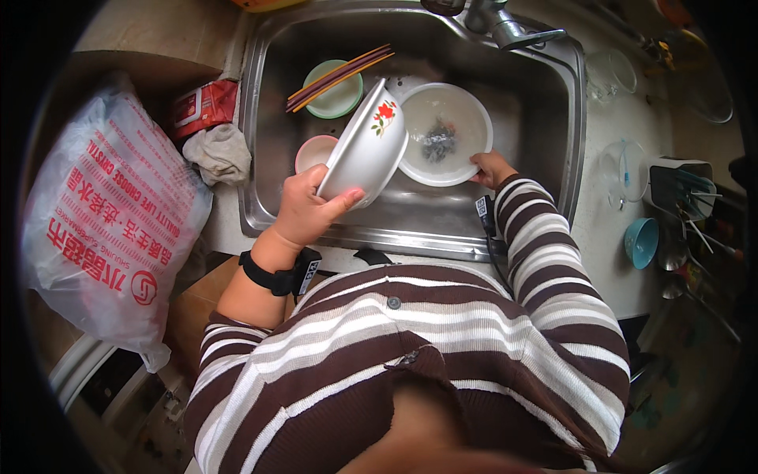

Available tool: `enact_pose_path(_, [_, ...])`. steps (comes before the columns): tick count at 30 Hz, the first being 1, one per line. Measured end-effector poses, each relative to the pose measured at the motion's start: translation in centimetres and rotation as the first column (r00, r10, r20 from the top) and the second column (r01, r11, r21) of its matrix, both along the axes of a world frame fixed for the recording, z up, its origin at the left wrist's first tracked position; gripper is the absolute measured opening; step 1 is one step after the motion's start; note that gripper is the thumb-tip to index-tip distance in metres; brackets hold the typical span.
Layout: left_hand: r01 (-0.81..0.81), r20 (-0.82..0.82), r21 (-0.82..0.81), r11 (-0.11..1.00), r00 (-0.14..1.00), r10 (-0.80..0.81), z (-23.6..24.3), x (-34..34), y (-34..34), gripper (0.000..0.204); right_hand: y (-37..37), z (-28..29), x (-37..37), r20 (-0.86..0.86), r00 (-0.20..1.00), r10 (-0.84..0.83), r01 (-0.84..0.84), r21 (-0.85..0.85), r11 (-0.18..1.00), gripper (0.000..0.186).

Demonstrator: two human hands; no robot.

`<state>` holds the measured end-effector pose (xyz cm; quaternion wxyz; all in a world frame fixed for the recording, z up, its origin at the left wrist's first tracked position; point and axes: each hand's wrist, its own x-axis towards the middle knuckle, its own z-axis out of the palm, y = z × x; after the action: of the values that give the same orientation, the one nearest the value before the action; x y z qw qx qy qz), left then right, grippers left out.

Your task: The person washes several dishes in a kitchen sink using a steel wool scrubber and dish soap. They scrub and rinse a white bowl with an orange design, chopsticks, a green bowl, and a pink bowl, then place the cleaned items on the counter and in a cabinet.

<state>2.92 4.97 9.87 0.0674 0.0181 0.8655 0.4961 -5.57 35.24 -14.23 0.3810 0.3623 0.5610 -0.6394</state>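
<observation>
My left hand (316,201) grips the rim of a white bowl with a red flower (369,150), tipped on its side above the sink. To the right, a second white bowl (480,114) stands in the sink with cloudy water and a dark pattern at its bottom. My right hand (493,168) holds that bowl by its lower right rim, fingers partly hidden. Behind the tilted bowl, a green bowl (344,104) bears several chopsticks (343,77) across its top. A pink bowl (313,152) is partly covered by my left hand and the flowered bowl.
Around these is a steel sink (537,201) with a faucet (513,33) at its far edge. Left of it lie a crumpled cloth (218,153), a red packet (204,107) and a full plastic bag (114,213). A blue bowl (641,242) and utensil holder (681,186) stand on the right.
</observation>
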Motion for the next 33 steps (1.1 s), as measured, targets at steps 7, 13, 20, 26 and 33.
enact_pose_path(7, [-0.107,0.064,0.15,0.983,0.993,0.098,0.3,-1.2,-0.7,0.029,1.7,3.0,0.5,-0.062,0.998,0.028,-0.025,0.053,0.998,0.039])
enact_pose_path(13, [0.087,-0.019,0.014,0.996,0.996,-0.087,-1.2,-2.6,-1.7,0.026,4.1,10.3,2.5,-0.089,0.996,-0.005,0.013,0.085,0.996,0.037])
enact_pose_path(20, [0.438,-0.035,-0.194,0.878,0.891,-0.452,-4.1,-3.8,-0.8,0.02,6.7,17.8,6.5,-0.186,0.961,-0.203,0.225,0.103,0.969,0.028])
enact_pose_path(26, [0.69,0.142,-0.379,0.616,0.701,-0.699,-7.3,-4.6,2.6,0.017,8.8,21.7,8.8,-0.277,0.894,-0.351,0.376,0.04,0.926,0.033])
enact_pose_path(33, [0.817,0.11,-0.382,0.433,0.505,-0.856,-11.4,-5.8,9.0,0.017,8.3,24.1,10.3,-0.373,0.817,-0.44,0.452,-0.061,0.89,0.034])
